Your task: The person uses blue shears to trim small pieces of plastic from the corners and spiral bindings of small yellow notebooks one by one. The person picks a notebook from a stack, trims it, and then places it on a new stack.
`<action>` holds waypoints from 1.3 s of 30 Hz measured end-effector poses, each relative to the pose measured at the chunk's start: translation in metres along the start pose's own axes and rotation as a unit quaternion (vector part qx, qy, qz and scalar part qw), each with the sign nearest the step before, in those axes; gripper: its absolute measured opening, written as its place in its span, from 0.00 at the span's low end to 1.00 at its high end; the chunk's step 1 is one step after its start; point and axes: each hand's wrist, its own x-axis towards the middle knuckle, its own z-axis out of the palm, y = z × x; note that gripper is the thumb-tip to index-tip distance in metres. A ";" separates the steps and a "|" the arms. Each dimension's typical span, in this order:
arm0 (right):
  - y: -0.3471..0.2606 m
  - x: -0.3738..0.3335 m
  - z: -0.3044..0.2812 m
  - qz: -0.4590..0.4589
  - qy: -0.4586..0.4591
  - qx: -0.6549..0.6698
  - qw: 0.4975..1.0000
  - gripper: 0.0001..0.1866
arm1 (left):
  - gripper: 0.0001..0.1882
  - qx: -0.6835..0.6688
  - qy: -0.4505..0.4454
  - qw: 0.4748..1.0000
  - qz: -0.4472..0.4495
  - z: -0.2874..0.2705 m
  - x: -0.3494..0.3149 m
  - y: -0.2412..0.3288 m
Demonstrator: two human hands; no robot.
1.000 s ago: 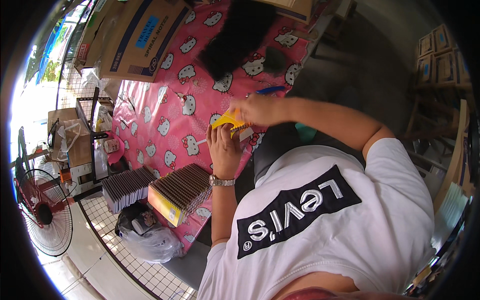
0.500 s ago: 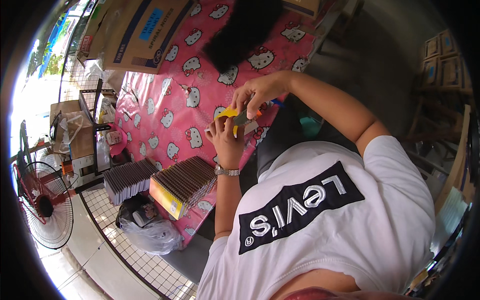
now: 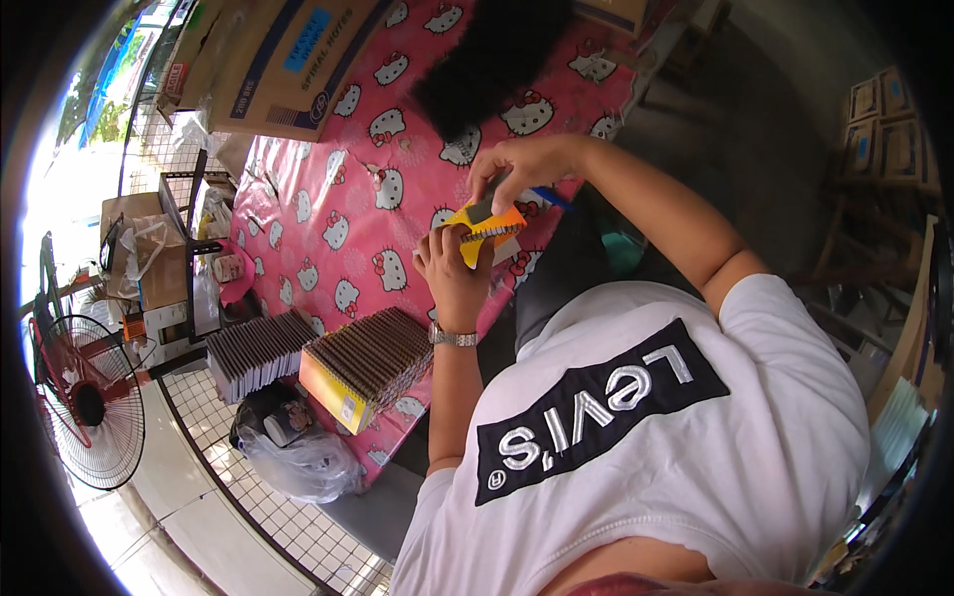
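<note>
My left hand [image 3: 456, 273], with a metal watch on its wrist, is closed around one end of a small yellow and orange spiral notebook [image 3: 480, 250]. A dark spiral binding runs along the notebook's edge. At its far side my right hand [image 3: 512, 171] has its fingers bent and pinched on the notebook near a dark grey part. A narrow blue thing [image 3: 553, 198] lies just beyond the right hand, its kind unclear. Both hands are over the pink cartoon-print tablecloth [image 3: 343, 268], near the table's right edge.
Two rows of spiral notebooks, one brown-topped and yellow-sided [image 3: 368, 358], one grey [image 3: 260, 353], stand at the near left. Beside them is a plastic bag [image 3: 303, 462]. A carton [image 3: 298, 74] and a black heap [image 3: 492, 65] lie farther back. A fan [image 3: 89, 402] stands left.
The notebook has turned between my hands, so its spiral edge and orange end now show more. My right hand has shifted slightly, and more of the blue thing is visible.
</note>
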 end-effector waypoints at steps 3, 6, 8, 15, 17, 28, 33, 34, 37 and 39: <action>-0.010 0.000 0.005 -0.009 -0.007 -0.047 0.999 0.20 | 0.18 -0.009 0.017 1.000 0.005 -0.002 0.004 0.002; -0.007 0.010 -0.001 0.024 0.033 -0.114 0.993 0.21 | 0.18 -0.034 0.033 0.999 0.016 -0.002 0.001 -0.008; -0.008 0.012 -0.001 0.018 -0.012 -0.068 0.997 0.20 | 0.17 -0.054 0.028 0.998 -0.004 -0.008 0.005 -0.016; -0.003 0.030 0.004 0.043 -0.027 -0.022 0.998 0.20 | 0.14 -0.146 -0.009 0.987 -0.067 -0.012 -0.005 -0.049; -0.011 0.036 0.002 0.114 0.016 -0.261 0.958 0.21 | 0.13 -0.224 -0.038 0.965 -0.128 -0.011 -0.003 -0.050; 0.019 0.009 -0.022 0.054 0.352 -0.460 0.813 0.20 | 0.11 -0.417 0.006 0.895 -0.156 0.003 -0.015 -0.065; 0.077 -0.054 -0.063 0.050 0.441 -0.629 0.638 0.29 | 0.08 -0.450 0.128 0.868 -0.166 0.011 -0.016 -0.042; 0.080 -0.056 -0.058 0.022 0.457 -0.622 0.635 0.30 | 0.09 -0.459 0.134 0.862 -0.170 0.015 -0.015 -0.041; 0.073 -0.055 0.006 -0.038 0.441 -0.606 0.661 0.31 | 0.10 -0.463 0.134 0.852 -0.206 0.023 -0.032 -0.045; 0.085 -0.054 0.036 -0.041 0.375 -0.612 0.695 0.30 | 0.11 -0.446 0.094 0.861 -0.225 0.024 -0.032 -0.052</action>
